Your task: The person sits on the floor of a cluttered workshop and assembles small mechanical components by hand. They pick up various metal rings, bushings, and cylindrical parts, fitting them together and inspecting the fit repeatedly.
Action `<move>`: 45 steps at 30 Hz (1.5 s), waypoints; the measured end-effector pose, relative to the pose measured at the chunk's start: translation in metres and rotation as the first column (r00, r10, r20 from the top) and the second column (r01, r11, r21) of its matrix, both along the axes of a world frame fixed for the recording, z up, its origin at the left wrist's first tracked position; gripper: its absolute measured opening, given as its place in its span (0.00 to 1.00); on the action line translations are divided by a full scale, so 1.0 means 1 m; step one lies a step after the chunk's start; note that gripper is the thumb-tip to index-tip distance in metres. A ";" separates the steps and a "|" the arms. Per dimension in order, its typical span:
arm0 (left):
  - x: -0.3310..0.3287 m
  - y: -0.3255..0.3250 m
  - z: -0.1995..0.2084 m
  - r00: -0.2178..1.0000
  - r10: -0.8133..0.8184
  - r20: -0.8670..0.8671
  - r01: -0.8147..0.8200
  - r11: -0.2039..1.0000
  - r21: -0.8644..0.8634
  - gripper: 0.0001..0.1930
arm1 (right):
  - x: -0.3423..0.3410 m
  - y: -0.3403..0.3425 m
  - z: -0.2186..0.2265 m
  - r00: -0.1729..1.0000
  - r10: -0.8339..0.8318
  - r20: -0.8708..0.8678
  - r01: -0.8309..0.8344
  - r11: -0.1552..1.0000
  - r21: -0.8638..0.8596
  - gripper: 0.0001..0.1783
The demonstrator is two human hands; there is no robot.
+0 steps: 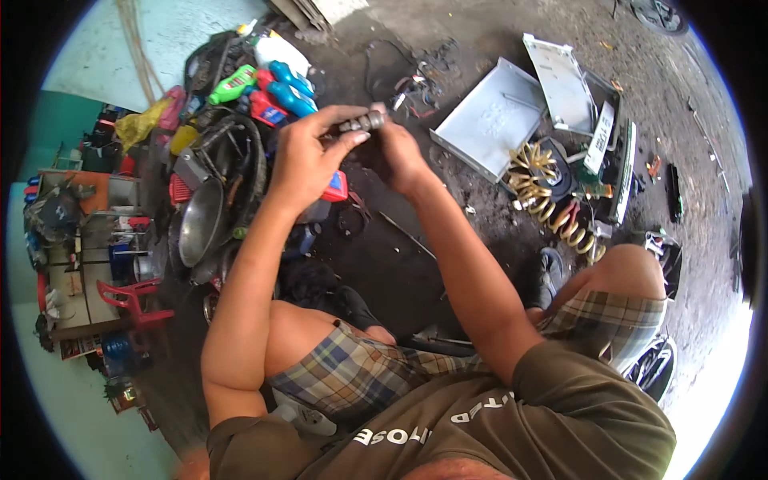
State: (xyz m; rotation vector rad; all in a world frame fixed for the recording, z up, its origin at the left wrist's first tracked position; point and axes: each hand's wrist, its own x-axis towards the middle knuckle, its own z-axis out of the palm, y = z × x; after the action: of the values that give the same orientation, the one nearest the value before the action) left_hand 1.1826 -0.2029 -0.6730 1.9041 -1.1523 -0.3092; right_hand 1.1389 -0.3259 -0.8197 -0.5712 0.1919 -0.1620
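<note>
Both my arms reach forward over the dark ground. A small grey-brown metal part (364,122), stubby and cylindrical with stepped ridges, lies across between my hands. My left hand (314,156) pinches it from the left between thumb and forefinger. Against its right end are the closed fingers of my right hand (398,158), partly hidden behind the part and the hand itself. The exact kind of metal part cannot be made out.
Left of my arms stands a cluster of bottles (290,98) beside a round metal pan (202,222). A grey metal tray (488,116) lies to the right, near gold coil springs (552,210). A thin rod (406,234) rests on the ground between my arms. A red plastic chair (134,300) stands far left.
</note>
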 end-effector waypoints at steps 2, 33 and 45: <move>0.003 -0.005 0.003 1.000 0.009 0.018 -0.010 0.999 0.051 0.15 | -0.028 -0.014 0.019 0.979 -0.044 0.197 0.019 0.992 0.128 0.37; -0.038 -0.022 0.019 0.975 0.144 -0.169 -0.157 0.986 -0.064 0.25 | -0.088 -0.030 0.089 0.880 -0.295 0.373 0.436 0.814 -0.384 0.18; -0.040 -0.036 0.014 0.744 -0.244 -0.621 0.030 0.942 -0.335 0.06 | -0.093 -0.034 0.059 0.785 -0.235 0.573 0.187 0.972 0.144 0.18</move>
State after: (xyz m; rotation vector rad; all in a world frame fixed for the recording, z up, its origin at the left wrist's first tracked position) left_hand 1.1429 -0.2387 -0.6591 1.2622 -0.7908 -0.7728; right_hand 1.0457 -0.3595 -0.7609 -0.3942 -0.3476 -0.5418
